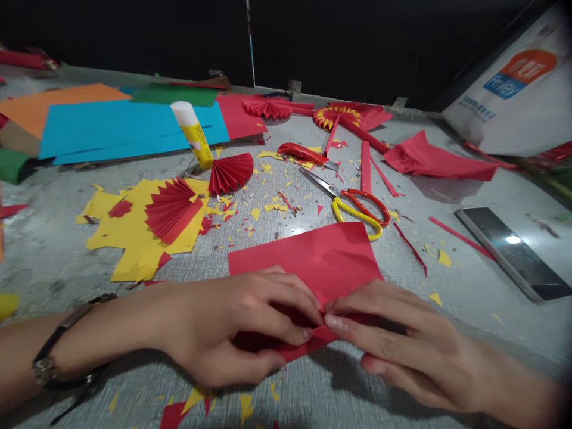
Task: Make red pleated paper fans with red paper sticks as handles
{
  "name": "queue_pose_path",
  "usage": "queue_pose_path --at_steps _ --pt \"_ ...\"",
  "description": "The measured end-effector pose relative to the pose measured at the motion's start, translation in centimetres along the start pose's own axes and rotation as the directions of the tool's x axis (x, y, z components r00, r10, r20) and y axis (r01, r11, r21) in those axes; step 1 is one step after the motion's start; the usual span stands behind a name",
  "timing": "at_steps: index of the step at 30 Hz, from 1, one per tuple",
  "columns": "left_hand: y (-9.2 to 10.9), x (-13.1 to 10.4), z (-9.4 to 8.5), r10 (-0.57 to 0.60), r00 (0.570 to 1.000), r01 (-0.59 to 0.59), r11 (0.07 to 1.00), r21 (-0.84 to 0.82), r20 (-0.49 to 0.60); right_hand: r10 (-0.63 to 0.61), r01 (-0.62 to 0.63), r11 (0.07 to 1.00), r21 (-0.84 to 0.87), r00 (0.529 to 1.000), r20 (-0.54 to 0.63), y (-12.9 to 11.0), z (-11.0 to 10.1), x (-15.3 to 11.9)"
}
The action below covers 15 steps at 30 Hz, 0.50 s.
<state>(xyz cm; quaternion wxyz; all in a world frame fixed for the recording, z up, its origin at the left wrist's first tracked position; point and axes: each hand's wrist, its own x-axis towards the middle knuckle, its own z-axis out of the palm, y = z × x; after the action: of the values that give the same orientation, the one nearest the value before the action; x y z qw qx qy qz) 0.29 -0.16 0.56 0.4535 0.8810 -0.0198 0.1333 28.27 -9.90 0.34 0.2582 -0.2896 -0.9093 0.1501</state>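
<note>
A sheet of red paper (308,256) lies on the table before me, its near edge folded up in a narrow strip. My left hand (241,325) grips this folded edge, thumb below and fingers curled over the paper. Close beside its fingertips, my right hand (402,342) pinches the same fold, with its thumb and part of the edge hidden. Just beyond the sheet's right corner rest scissors (357,211) with red and yellow handles. Two pleated red paper fans, a left one (172,208) and a right one (231,173), lie farther off to the left.
A glue stick (192,134) stands tilted behind the fans. Yellow paper (134,226) lies at left, blue sheets (134,131) behind it. A red-handled cutter (304,153) is near the scissors. A phone (513,253) and white bag (513,89) are at right. Paper scraps litter the table.
</note>
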Motion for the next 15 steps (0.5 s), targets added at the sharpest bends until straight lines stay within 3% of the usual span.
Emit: queue_pose_path --at_steps 15 --pt "-0.05 -0.09 -0.08 0.025 1.0 -0.025 0.998 0.066 0.01 0.041 -0.039 0.997 -0.073 0.999 0.025 0.03 -0.21 -0.1"
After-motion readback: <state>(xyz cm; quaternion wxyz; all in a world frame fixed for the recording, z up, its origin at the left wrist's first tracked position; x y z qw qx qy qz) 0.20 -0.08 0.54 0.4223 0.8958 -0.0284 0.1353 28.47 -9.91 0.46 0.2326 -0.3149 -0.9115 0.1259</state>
